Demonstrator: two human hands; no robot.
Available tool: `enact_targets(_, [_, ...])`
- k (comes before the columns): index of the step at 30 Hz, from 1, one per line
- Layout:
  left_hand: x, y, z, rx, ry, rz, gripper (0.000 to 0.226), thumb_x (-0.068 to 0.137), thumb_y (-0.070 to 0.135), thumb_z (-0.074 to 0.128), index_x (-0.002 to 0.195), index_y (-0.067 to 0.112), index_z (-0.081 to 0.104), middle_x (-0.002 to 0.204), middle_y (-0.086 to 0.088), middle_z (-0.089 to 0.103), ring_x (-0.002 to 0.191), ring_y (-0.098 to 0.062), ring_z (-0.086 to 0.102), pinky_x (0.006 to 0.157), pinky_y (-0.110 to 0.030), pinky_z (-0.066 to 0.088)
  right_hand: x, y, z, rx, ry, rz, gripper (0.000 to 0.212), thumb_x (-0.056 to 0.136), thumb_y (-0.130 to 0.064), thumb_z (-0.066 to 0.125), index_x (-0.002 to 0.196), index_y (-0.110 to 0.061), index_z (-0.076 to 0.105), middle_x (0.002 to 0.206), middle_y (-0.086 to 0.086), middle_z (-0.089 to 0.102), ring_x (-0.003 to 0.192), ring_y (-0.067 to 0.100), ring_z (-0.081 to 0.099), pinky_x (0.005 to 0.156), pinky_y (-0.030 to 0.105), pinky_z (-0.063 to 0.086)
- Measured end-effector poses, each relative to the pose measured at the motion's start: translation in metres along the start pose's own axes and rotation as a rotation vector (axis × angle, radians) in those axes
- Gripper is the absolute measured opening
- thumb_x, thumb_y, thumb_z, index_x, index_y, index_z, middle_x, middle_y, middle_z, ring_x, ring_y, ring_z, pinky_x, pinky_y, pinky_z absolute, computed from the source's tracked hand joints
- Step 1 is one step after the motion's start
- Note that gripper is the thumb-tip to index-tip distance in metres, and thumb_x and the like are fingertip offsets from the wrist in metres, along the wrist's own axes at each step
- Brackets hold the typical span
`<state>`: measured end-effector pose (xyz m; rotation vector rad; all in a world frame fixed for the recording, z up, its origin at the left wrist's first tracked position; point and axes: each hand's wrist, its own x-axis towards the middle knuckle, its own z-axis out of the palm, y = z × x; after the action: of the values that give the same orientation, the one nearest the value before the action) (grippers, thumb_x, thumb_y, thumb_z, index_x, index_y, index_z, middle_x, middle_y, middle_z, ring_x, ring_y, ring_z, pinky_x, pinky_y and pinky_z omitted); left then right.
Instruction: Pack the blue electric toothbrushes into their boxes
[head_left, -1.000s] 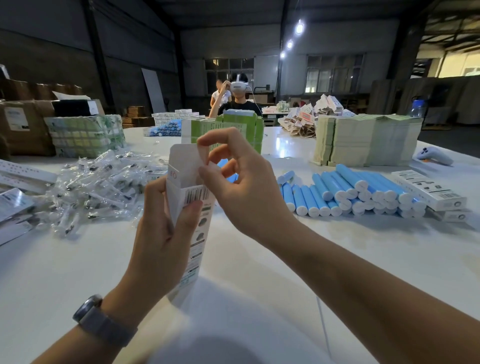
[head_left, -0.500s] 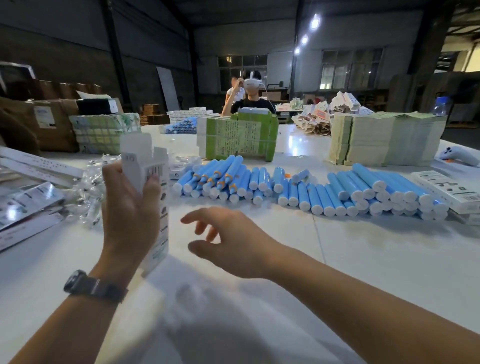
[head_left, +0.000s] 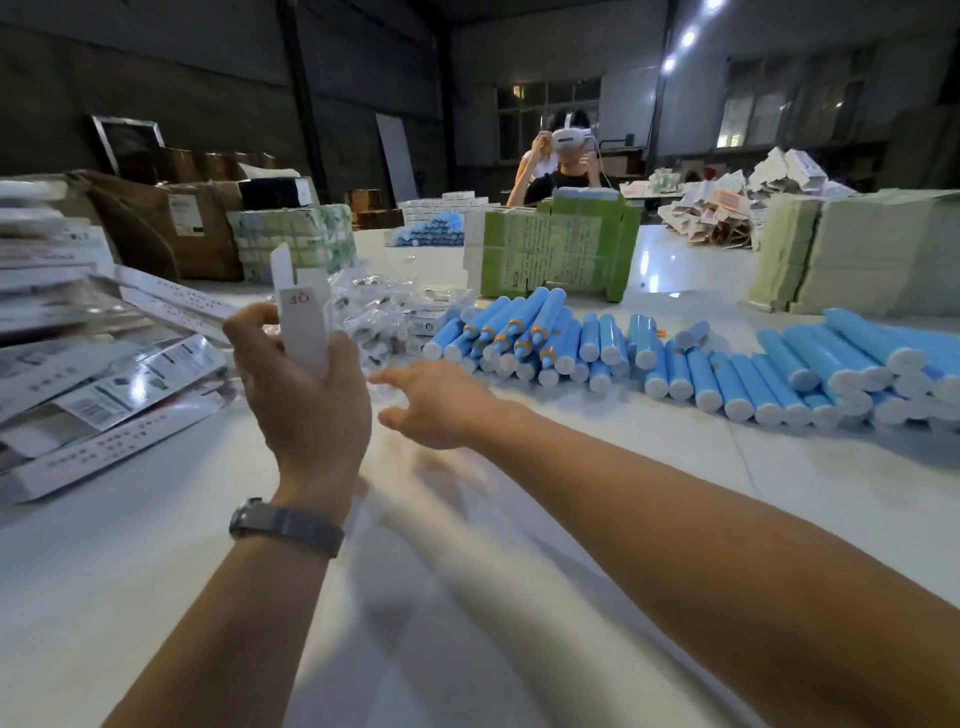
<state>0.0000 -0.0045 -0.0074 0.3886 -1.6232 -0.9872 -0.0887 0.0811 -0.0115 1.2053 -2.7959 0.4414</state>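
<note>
left grip (head_left: 306, 384) clasps upright box (head_left: 303, 317); right grip (head_left: 436, 402) spread, holding nothing.

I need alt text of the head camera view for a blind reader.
A left hand grips an upright white cardboard box with its top flap open, while the open right hand reaches toward a pile of blue cylindrical electric toothbrushes on a white table.
</note>
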Motion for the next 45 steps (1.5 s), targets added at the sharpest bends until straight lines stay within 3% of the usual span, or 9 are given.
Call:
enact_targets(4, [-0.001,-0.002,0.0,-0.005,-0.016,0.029,0.046,0.094,0.022,0.063,0.13,0.014,0.034,0.128,-0.01,0.051,0.107,-0.032,0.059,0.073,-0.034,0.057,0.035,-0.002,0.02,-0.225,-0.128,0.035,0.044,0.099,-0.036,0.039,0.143,-0.031,0.046,0.142,0.011,0.046,0.133,0.038,0.034,0.1,0.045,0.039])
enact_targets(7, [-0.005,0.002,0.002,-0.019,-0.032,0.065,0.046,0.095,0.022,0.064,0.129,0.015,0.034,0.12,0.004,0.044,0.106,-0.025,0.057,0.075,-0.034,0.058,0.04,0.002,0.035,-0.207,-0.034,0.079,0.042,0.097,-0.041,0.041,0.131,-0.023,0.057,0.136,0.012,0.05,0.13,0.035,0.039,0.098,0.044,0.042])
enact_targets(11, [-0.012,0.006,0.005,-0.082,-0.058,0.114,0.043,0.096,0.022,0.063,0.128,0.013,0.035,0.118,0.006,0.044,0.104,-0.022,0.056,0.075,-0.027,0.056,0.037,0.011,0.031,-0.078,0.146,0.117,0.021,0.091,-0.025,0.054,0.104,-0.014,0.067,0.107,0.012,0.065,0.103,0.033,0.061,0.07,0.032,0.043])
enact_targets(18, [-0.014,0.007,0.008,-0.213,-0.141,0.092,0.038,0.097,0.019,0.057,0.125,0.016,0.031,0.115,0.004,0.047,0.102,-0.015,0.059,0.065,-0.005,0.05,0.01,0.023,0.001,0.19,0.027,0.172,0.046,0.087,-0.009,0.057,0.132,-0.016,0.052,0.122,0.012,0.06,0.113,0.029,0.056,0.09,0.034,0.047])
enact_targets(23, [-0.024,0.021,0.007,-0.428,-0.385,0.123,0.039,0.097,0.004,0.057,0.107,0.032,0.03,0.11,0.013,0.052,0.098,0.004,0.06,0.071,-0.011,0.053,-0.039,0.033,-0.038,0.57,0.412,0.105,0.058,0.089,-0.005,0.06,0.143,-0.019,0.045,0.084,-0.003,0.059,0.084,0.018,0.059,0.081,0.037,0.052])
enact_targets(31, [-0.053,0.031,0.011,-0.449,-0.479,0.368,0.035,0.088,0.032,0.058,0.111,0.031,0.032,0.106,0.039,0.053,0.091,0.002,0.056,0.081,-0.026,0.05,-0.141,0.015,-0.115,1.086,0.895,-0.259,0.056,0.084,0.005,0.064,0.13,-0.025,0.051,0.082,-0.001,0.057,0.069,0.01,0.062,0.063,0.028,0.055])
enact_targets(35, [-0.064,0.033,0.012,-0.466,-0.53,0.419,0.042,0.087,0.031,0.059,0.118,0.019,0.032,0.105,0.001,0.053,0.094,-0.032,0.056,0.081,-0.044,0.049,-0.162,0.001,-0.118,0.84,0.93,-0.37,0.042,0.08,0.003,0.071,0.11,-0.021,0.053,0.084,0.005,0.058,0.073,0.016,0.066,0.062,0.032,0.058])
enact_targets(40, [-0.069,0.042,0.01,-0.512,-0.512,0.434,0.038,0.088,0.029,0.059,0.11,0.038,0.029,0.104,0.033,0.051,0.088,0.002,0.057,0.073,-0.022,0.051,-0.164,0.006,-0.109,0.315,0.838,-0.402,0.03,0.081,-0.007,0.077,0.106,-0.015,0.062,0.087,-0.006,0.065,0.076,0.009,0.063,0.064,0.018,0.048])
enact_targets(45, [-0.071,0.047,0.008,-0.543,-0.567,0.414,0.042,0.088,0.031,0.059,0.106,0.052,0.028,0.111,-0.008,0.057,0.087,-0.026,0.064,0.071,-0.042,0.056,-0.162,0.008,-0.106,0.111,0.816,-0.34,0.034,0.085,-0.02,0.073,0.116,-0.012,0.061,0.081,-0.009,0.06,0.075,0.009,0.054,0.063,0.031,0.049])
